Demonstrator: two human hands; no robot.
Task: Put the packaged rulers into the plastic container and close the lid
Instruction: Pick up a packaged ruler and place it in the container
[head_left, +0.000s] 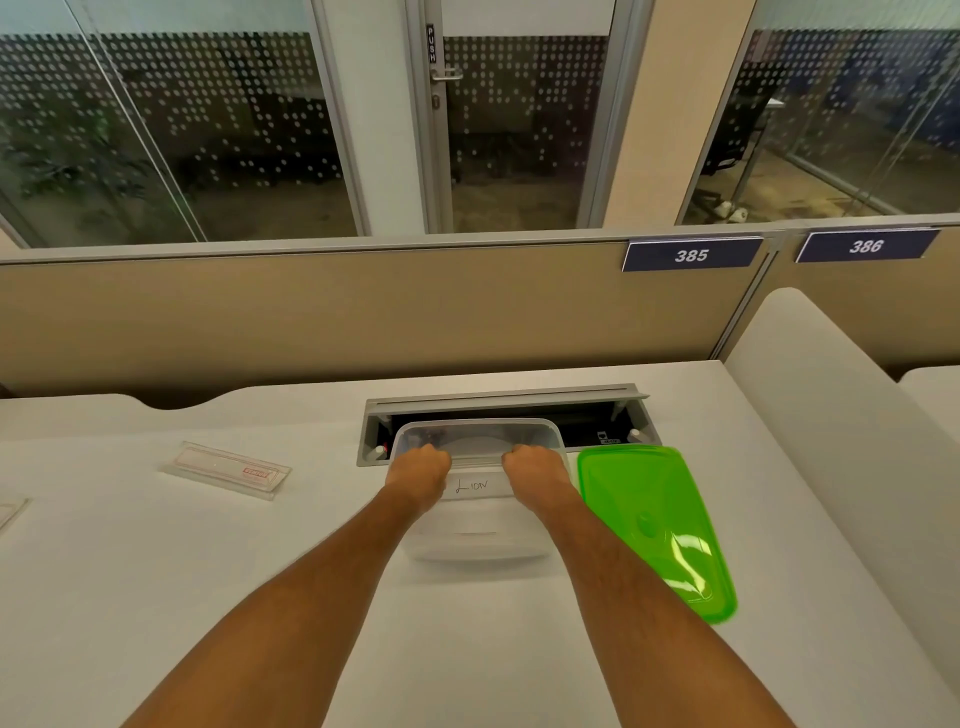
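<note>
Gripping the clear plastic container (475, 499) by its near rim, left hand (418, 470) and right hand (535, 467) have fingers curled shut on it. It looks empty, its green lid (654, 525) off beside it. Next, I judge, fetch the packaged ruler (226, 469) lying well apart on the desk (156, 597).

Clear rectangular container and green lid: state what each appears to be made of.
Clear rectangular container: seemingly frosted, semi-translucent plastic; the dark cable tray behind shows dimly through its wall. Green lid lying beside it: glossy translucent plastic, judging by bright window glare on its surface. Exact plastic type cannot be told.

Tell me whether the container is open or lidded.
Open. The container has no lid on; the green lid lies flat on the desk to its right. Both hands hold its near rim.
</note>
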